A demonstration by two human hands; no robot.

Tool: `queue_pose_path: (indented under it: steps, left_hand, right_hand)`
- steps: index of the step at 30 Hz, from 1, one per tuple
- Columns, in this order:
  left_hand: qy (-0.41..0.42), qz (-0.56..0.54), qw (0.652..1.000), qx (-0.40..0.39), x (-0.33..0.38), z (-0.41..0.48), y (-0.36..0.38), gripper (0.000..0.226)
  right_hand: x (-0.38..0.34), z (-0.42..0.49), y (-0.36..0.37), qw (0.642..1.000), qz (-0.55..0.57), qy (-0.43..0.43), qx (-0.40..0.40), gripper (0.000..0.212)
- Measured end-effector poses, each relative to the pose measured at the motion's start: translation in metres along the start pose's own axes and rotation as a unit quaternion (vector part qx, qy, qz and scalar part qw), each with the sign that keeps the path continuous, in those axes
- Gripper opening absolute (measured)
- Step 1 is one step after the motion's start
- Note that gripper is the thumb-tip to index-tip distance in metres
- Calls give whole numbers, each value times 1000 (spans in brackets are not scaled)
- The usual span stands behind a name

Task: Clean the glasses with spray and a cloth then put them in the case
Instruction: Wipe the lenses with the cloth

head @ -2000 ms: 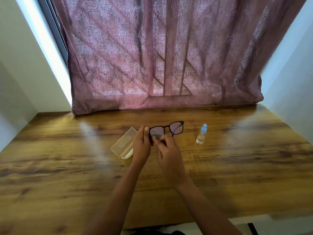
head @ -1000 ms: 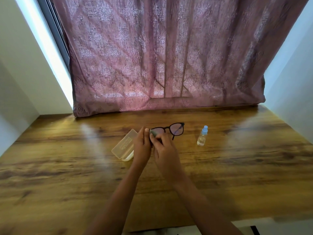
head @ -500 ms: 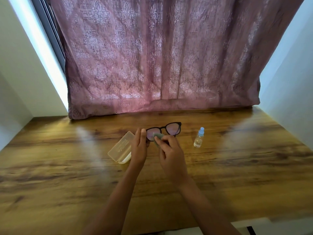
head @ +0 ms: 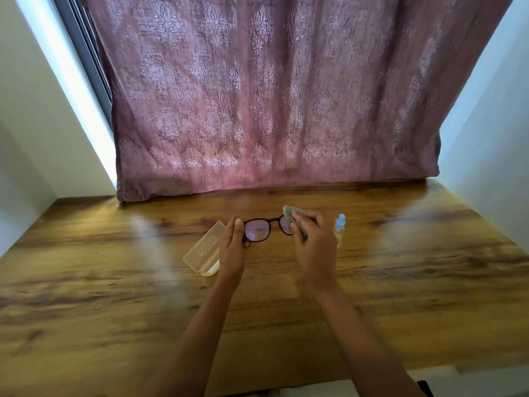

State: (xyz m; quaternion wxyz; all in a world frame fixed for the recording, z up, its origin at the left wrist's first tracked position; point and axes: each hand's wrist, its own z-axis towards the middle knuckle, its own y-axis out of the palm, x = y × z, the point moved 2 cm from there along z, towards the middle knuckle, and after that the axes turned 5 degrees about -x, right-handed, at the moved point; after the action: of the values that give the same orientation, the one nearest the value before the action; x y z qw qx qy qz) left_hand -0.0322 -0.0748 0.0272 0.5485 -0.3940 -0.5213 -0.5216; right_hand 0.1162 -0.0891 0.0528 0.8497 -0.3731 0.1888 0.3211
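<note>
The brown wood-grain counter (head: 400,282) spans the whole lower field and shows pale glare patches. A mauve patterned fabric curtain (head: 272,96) hangs along its far edge, the hem resting on the wood. White walls (head: 492,138) flank both sides. A dark window frame (head: 83,44) borders the curtain's left edge.

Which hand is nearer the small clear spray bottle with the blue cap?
Right. The right hand, pinching the grey cloth on a lens, sits just left of the spray bottle, partly overlapping it. The left hand holds the glasses' far end.
</note>
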Motion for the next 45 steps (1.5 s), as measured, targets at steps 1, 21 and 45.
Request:
queue_pose_path:
  steps: [1,21,45]
  left_hand:
    - [0,-1,1000,-1,0,0,0,33]
    - [-1,2,1000,-15,3,-2,1,33]
    - [-3,30,1000,-3,-1,1,-4,32]
  right_hand:
    - [-2,-3,2,1000,-7,-2,-16,27]
    - [-7,-19,8,996,-22,-43,-74,26]
    - [20,-24,2,995,-28,-2,-97,23]
